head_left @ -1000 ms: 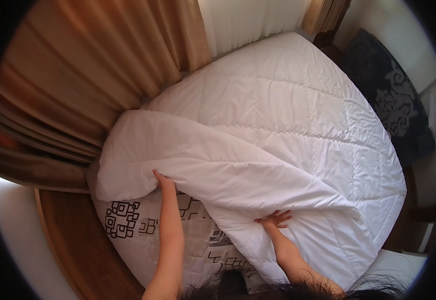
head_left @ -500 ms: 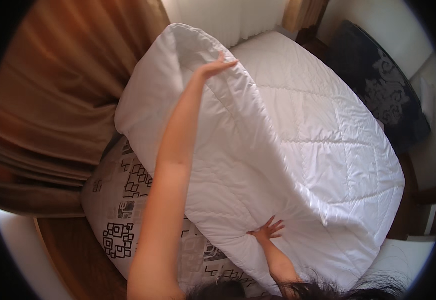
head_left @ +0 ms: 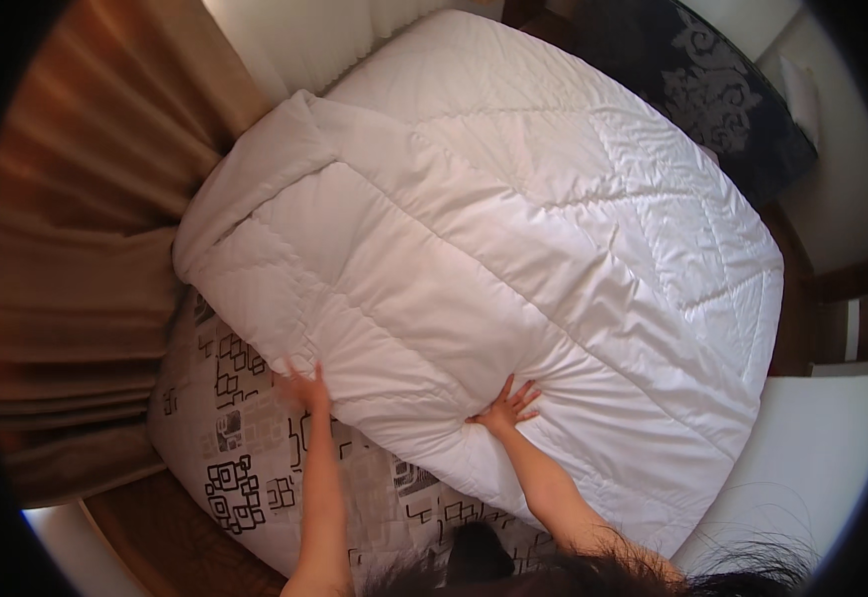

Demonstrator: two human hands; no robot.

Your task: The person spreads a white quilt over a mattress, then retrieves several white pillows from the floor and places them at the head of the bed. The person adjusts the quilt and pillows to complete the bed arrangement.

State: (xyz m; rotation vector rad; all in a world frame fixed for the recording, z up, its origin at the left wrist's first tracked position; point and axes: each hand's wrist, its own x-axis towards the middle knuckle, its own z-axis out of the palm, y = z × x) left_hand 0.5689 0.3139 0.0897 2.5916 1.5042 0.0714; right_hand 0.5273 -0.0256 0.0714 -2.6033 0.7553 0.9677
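A white quilted comforter (head_left: 424, 259) covers most of a bed, with a folded-over flap at its far left corner. Below its near left edge shows the mattress (head_left: 255, 438), pale with black and grey geometric shapes. My right hand (head_left: 506, 408) lies with fingers spread on the comforter, pressing creases into it. At the comforter's near left edge is my left hand (head_left: 304, 388), slightly blurred, its fingers apart and nothing gripped in them. Whether its fingertips touch the fabric I cannot tell.
Brown curtains (head_left: 86, 279) hang close along the bed's left side, and a sheer white curtain (head_left: 324, 40) at the far side. A dark panel with a grey floral pattern (head_left: 712, 90) stands at the far right. A white surface (head_left: 812, 458) lies at the near right.
My left hand has come back from the comforter's far raised edge to its near left edge. The lifted fold has dropped flatter across the bed. My right hand stays pressed on the comforter.
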